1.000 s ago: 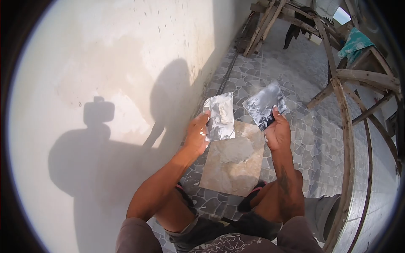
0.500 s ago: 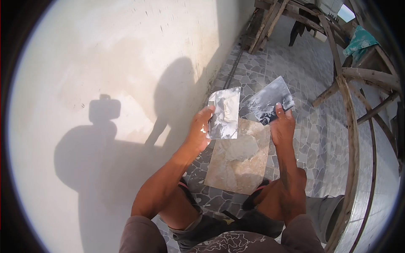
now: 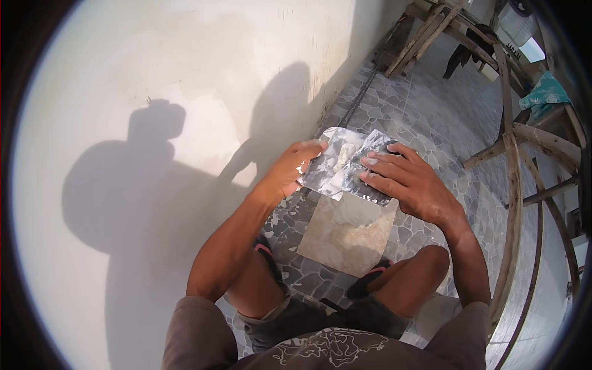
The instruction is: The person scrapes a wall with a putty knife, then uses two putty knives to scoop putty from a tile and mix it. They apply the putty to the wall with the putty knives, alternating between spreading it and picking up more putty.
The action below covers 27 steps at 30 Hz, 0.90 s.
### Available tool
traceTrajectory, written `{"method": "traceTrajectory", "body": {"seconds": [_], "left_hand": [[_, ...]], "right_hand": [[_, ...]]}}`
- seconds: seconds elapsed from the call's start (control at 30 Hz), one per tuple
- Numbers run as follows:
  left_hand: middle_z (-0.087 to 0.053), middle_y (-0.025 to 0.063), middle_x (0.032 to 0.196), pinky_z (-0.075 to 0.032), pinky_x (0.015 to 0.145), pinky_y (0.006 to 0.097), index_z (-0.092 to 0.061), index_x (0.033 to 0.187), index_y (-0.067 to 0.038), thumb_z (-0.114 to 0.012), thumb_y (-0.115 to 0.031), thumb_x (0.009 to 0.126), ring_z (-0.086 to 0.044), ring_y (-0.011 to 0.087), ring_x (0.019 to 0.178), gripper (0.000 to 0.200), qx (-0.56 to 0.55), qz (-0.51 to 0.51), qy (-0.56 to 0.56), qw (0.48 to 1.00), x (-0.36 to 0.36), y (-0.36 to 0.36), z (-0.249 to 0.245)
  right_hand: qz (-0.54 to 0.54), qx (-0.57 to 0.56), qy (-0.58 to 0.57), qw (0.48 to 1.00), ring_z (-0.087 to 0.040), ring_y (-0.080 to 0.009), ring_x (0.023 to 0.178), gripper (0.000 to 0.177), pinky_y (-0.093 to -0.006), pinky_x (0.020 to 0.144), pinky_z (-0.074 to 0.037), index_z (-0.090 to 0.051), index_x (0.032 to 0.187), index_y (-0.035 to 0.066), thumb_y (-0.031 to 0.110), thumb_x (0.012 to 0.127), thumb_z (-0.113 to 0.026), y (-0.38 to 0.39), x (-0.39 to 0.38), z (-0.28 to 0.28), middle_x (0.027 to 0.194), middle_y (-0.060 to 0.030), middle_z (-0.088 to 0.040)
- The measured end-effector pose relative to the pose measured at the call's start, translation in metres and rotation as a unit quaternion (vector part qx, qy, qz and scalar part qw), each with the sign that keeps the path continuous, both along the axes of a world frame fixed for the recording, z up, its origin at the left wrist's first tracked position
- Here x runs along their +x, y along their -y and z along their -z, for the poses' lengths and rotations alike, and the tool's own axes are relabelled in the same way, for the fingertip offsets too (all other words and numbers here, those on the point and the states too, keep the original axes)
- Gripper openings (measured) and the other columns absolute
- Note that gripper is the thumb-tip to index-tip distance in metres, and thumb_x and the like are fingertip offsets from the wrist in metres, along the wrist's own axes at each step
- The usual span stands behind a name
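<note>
The pale plastered wall (image 3: 154, 74) fills your left side and carries your shadow (image 3: 142, 197). To the right runs a floor (image 3: 444, 117) of grey stone-pattern tiles. Rough wooden trestles (image 3: 512, 185) stand along its far and right edges, partly cut off by the dark rim of the lens, with a teal cloth (image 3: 546, 92) draped over one.

You are crouched over a square slab (image 3: 345, 231) lying flat on the floor between your feet, smeared with pale material. Your sandals (image 3: 367, 283) are mostly hidden behind your knees.

Your left hand (image 3: 287, 172) has its grip clamped on the edge of the left blade (image 3: 327, 166), held above the slab's far side. Your right hand (image 3: 410, 185) lies with fingers spread flat on the right blade (image 3: 370, 148), which overlaps the left one. The thumb is hidden, so you cannot tell whether that grip is clamped. A streak of white putty (image 3: 342, 157) sits where the blades meet.
</note>
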<state>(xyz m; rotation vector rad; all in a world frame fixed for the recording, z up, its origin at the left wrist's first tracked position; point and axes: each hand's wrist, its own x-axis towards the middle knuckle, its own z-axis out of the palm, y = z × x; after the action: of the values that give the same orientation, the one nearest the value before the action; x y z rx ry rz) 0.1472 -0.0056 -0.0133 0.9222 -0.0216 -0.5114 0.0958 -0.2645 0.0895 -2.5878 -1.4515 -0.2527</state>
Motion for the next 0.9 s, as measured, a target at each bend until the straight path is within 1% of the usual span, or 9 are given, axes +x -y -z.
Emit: {"method": "traceTrajectory", "body": {"seconds": [0.23,0.37,0.47,0.5,0.6,0.63,0.73,0.83,0.9], "left_hand": [[-0.067,0.0106,0.097,-0.059,0.066,0.0283,-0.061,0.107,0.006,-0.06,-0.017,0.095,-0.068,0.0155,0.078,0.026,0.014,-0.008,-0.004,1.0,-0.002,-0.009,0.007],[-0.067,0.0108,0.095,-0.059,0.065,0.0301,-0.061,0.106,0.007,-0.059,-0.014,0.095,-0.068,0.0177,0.075,0.024,0.033,-0.011,-0.027,0.999,-0.005,-0.01,0.008],[-0.068,0.0122,0.094,-0.06,0.066,0.0321,-0.061,0.106,0.008,-0.057,-0.013,0.096,-0.069,0.0191,0.075,0.024,0.002,-0.013,-0.041,0.999,-0.005,-0.009,0.008],[-0.068,0.0127,0.094,-0.06,0.066,0.0328,-0.06,0.106,0.008,-0.056,-0.013,0.096,-0.07,0.0195,0.074,0.024,-0.012,-0.019,-0.047,0.999,-0.006,-0.009,0.007],[-0.068,0.0138,0.095,-0.06,0.066,0.0336,-0.059,0.109,0.009,-0.055,-0.013,0.097,-0.07,0.0203,0.075,0.026,0.016,-0.043,-0.044,0.998,0.001,-0.019,0.016],[-0.068,0.0135,0.096,-0.06,0.067,0.0341,-0.057,0.111,0.009,-0.056,-0.015,0.096,-0.07,0.0201,0.076,0.028,-0.008,-0.033,-0.035,0.999,0.0,-0.022,0.015],[-0.067,0.0132,0.097,-0.06,0.067,0.0351,-0.058,0.112,0.007,-0.056,-0.016,0.096,-0.07,0.0201,0.078,0.028,-0.001,-0.059,-0.016,0.998,-0.003,-0.023,0.012],[-0.067,0.0126,0.098,-0.06,0.069,0.0361,-0.058,0.112,0.006,-0.058,-0.016,0.095,-0.07,0.02,0.08,0.028,-0.003,-0.081,-0.016,0.997,-0.004,-0.03,0.016],[-0.067,0.0122,0.098,-0.06,0.07,0.0364,-0.058,0.112,0.006,-0.058,-0.016,0.095,-0.07,0.0199,0.081,0.027,-0.007,-0.08,-0.014,0.997,-0.005,-0.034,0.014]], "right_hand": [[-0.044,-0.059,-0.022,0.997,-0.053,-0.0234,0.126,0.067,-0.0439,0.11,-0.037,-0.06,0.125,0.014,-0.012,0.065,-0.066,-0.007,0.017,-0.009,0.129,-0.0042,-0.061],[-0.094,-0.076,-0.065,0.99,-0.059,-0.0253,0.112,0.05,-0.0418,0.099,-0.042,-0.065,0.116,0.009,-0.01,0.069,-0.066,-0.014,0.036,-0.023,0.117,-0.0053,-0.066],[-0.045,-0.123,-0.149,0.98,-0.058,-0.0252,0.117,0.055,-0.0415,0.103,-0.042,-0.067,0.115,0.01,-0.013,0.065,-0.064,-0.014,0.046,-0.043,0.118,-0.0076,-0.066],[-0.04,-0.111,-0.14,0.983,-0.062,-0.0273,0.11,0.047,-0.04,0.098,-0.046,-0.067,0.115,0.008,-0.012,0.073,-0.06,-0.011,0.048,-0.047,0.114,-0.0097,-0.068],[0.017,-0.044,-0.239,0.97,-0.065,-0.0307,0.1,0.036,-0.0388,0.091,-0.049,-0.067,0.114,0.005,-0.008,0.082,-0.056,0.0,0.058,-0.05,0.109,-0.0117,-0.07],[0.019,-0.014,-0.282,0.959,-0.067,-0.0244,0.089,0.027,-0.036,0.082,-0.051,-0.066,0.114,0.003,-0.001,0.089,-0.056,0.002,0.063,-0.052,0.099,-0.0123,-0.071],[0.108,0.041,-0.367,0.923,-0.064,-0.0143,0.088,0.022,-0.0328,0.08,-0.05,-0.066,0.113,0.002,0.006,0.092,-0.059,0.013,0.067,-0.053,0.093,-0.009,-0.07],[0.099,0.261,-0.416,0.865,-0.057,-0.0085,0.077,0.02,-0.0285,0.07,-0.047,-0.066,0.109,0.0,0.013,0.094,-0.061,0.012,0.066,-0.03,0.087,-0.0008,-0.067],[0.074,0.345,-0.427,0.832,-0.059,-0.0096,0.081,0.022,-0.0291,0.074,-0.048,-0.064,0.112,-0.001,0.012,0.094,-0.062,0.011,0.072,-0.012,0.092,-0.0025,-0.067]]}}
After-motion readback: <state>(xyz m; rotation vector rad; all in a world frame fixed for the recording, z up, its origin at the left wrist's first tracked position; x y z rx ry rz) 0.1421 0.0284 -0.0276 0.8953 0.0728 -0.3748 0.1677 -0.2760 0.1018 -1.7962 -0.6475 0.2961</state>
